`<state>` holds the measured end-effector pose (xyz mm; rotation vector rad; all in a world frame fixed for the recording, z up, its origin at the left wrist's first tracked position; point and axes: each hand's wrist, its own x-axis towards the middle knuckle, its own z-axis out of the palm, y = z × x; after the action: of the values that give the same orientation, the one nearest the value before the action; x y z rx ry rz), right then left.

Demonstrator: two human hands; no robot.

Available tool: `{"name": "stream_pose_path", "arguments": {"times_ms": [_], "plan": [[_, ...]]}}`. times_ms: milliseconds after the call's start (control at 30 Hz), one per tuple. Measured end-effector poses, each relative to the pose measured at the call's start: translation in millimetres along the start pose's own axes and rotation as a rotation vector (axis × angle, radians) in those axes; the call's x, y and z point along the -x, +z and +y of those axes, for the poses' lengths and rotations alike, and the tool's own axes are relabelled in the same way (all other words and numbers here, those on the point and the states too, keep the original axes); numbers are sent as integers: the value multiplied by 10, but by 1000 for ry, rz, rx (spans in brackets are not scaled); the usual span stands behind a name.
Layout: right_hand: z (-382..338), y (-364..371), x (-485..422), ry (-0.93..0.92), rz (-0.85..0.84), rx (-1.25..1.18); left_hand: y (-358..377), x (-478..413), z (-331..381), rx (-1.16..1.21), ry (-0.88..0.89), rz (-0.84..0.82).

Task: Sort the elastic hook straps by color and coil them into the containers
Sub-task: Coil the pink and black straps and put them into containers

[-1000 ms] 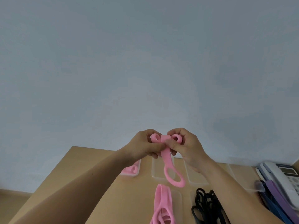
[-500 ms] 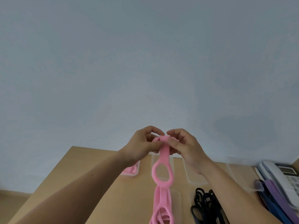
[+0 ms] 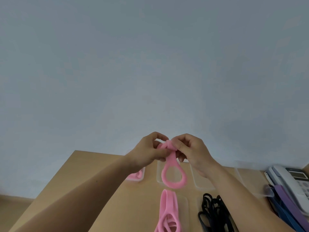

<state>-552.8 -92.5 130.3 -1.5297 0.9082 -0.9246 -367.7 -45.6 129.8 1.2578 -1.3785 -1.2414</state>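
The pink strap is up in the air above the far side of the worktop, its top end bunched between both hands and its open loop hanging down in front of a clear container. The left hand has thumb and curled fingers pinching the folded end from one side; the right hand pinches it from the other, fingertips almost meeting over the fold. Left of that box, another clear container already has a pink strap lying in it, partly hidden by the left wrist. Two more clear boxes sit in the same row to the right. Nearer the person lie a pile of pink straps and, just beside it, a tangle of black straps. At the right edge are purple and blue straps — and a telephone against the grey wall.
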Motion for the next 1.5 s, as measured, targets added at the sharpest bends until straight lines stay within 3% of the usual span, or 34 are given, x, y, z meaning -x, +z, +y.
{"name": "stream_pose_path", "arguments": {"times_ms": [267,467,700,833,967,1233,1500], "plan": [[3,56,46,39,-20,10,-64,31,56,206,-151,-79],[8,53,67,-14,-52,6,-72,14,31,261,-127,-58],[28,7,27,69,-66,-104,-40,23,57,19,54,2],[6,7,9,144,-90,34,-8,28,28,-133,109,4],[20,-15,0,173,-107,95,-18,15,3,-122,133,57],[4,30,-13,94,-31,93,-63,-38,-36,-140,40,92],[22,54,19,66,-47,23,-109,20,3,-101,-57,-88]]}}
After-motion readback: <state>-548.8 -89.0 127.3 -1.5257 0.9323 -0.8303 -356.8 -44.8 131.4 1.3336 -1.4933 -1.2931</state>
